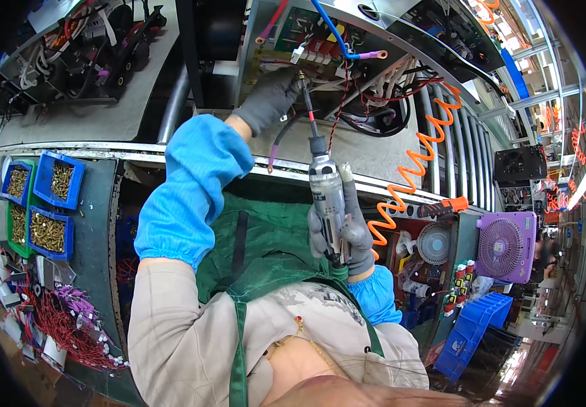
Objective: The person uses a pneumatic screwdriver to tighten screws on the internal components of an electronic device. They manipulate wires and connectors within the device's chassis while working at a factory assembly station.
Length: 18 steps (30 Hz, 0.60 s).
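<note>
The right hand (356,239), in a grey glove, is closed around the body of a power screwdriver (328,197), one digit stretched up along its side. The left hand (270,98), gloved too, is up by the tip of the bit (310,117); its fingertips are lost among the wires, so I can't tell how far they close or whether they pinch anything.

The tool points away from the wearer, its tip at the near side of an open metal housing (249,51). Inside, a green circuit board (294,22) shows only partly behind cables, and the housing runs off the top edge. Whatever sits at the bit's very end is too small to make out.

Farther right hangs an orange coiled hose (434,154), its lower end hidden behind the right hand.
</note>
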Tool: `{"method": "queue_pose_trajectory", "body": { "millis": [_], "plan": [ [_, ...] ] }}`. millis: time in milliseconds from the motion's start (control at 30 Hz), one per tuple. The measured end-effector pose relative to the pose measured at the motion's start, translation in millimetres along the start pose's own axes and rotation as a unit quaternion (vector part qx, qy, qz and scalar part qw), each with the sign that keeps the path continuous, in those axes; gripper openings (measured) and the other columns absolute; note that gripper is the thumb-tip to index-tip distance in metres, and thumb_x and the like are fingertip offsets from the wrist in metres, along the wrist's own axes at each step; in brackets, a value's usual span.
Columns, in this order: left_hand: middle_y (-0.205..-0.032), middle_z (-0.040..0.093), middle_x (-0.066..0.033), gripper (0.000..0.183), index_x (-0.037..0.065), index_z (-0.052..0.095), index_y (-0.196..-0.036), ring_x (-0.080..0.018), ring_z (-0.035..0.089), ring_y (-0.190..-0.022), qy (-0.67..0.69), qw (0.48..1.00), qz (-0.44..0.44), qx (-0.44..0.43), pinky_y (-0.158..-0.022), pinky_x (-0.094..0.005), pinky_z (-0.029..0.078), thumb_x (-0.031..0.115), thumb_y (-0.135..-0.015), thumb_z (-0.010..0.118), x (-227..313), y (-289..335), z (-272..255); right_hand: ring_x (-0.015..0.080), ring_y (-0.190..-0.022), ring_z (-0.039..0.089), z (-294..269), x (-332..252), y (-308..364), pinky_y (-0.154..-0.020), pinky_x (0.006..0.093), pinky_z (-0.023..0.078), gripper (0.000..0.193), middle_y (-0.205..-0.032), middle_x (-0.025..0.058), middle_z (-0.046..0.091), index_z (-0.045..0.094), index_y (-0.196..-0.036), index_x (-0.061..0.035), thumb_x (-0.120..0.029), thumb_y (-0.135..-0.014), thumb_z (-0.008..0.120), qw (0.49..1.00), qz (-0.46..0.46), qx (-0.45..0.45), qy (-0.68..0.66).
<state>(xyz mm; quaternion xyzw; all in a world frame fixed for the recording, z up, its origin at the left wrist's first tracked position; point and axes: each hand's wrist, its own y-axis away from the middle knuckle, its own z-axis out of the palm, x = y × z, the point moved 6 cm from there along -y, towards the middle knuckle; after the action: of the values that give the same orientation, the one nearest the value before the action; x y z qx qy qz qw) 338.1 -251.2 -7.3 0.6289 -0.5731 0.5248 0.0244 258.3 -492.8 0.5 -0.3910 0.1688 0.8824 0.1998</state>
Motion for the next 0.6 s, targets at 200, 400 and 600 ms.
{"method": "queue_pose_trajectory", "body": {
  "millis": [200,400,600],
  "plan": [
    [-0.092,0.062,-0.0204,0.025,0.004,0.057,-0.101,-0.0396,0.059,-0.086,-0.023,0.999,-0.027,0.025,-0.074,-0.044,0.048,0.026,-0.09,0.053,-5,3,-4,0.0193,-0.053,0.06,-3,2,-18,-0.046,0.0321,0.056,0.112,-0.087,0.0162,0.058,0.006,-0.15,-0.0293,-0.041,-0.064,0.078,1.0,0.014,0.022,0.015],
    [-0.089,0.062,-0.0213,0.024,0.004,0.057,-0.099,-0.0408,0.059,-0.085,-0.012,0.998,-0.049,0.027,-0.072,-0.0459,0.048,0.025,-0.089,0.053,-6,1,-12,0.0225,-0.056,0.06,3,6,-31,-0.045,0.0336,0.055,0.104,-0.091,0.0192,0.057,0.008,-0.149,-0.0321,-0.032,-0.07,0.075,0.997,-0.004,-0.027,-0.075],
    [-0.093,0.062,-0.0224,0.022,0.004,0.057,-0.101,-0.0403,0.06,-0.087,-0.024,0.996,-0.063,0.058,-0.075,-0.0467,0.049,0.018,-0.085,0.054,-11,-3,-16,0.0204,-0.057,0.052,7,12,-50,-0.048,0.0332,0.051,0.082,-0.098,0.0209,0.049,0.015,-0.148,-0.0293,-0.027,-0.083,0.064,0.989,-0.016,-0.087,-0.123]
  ]
}}
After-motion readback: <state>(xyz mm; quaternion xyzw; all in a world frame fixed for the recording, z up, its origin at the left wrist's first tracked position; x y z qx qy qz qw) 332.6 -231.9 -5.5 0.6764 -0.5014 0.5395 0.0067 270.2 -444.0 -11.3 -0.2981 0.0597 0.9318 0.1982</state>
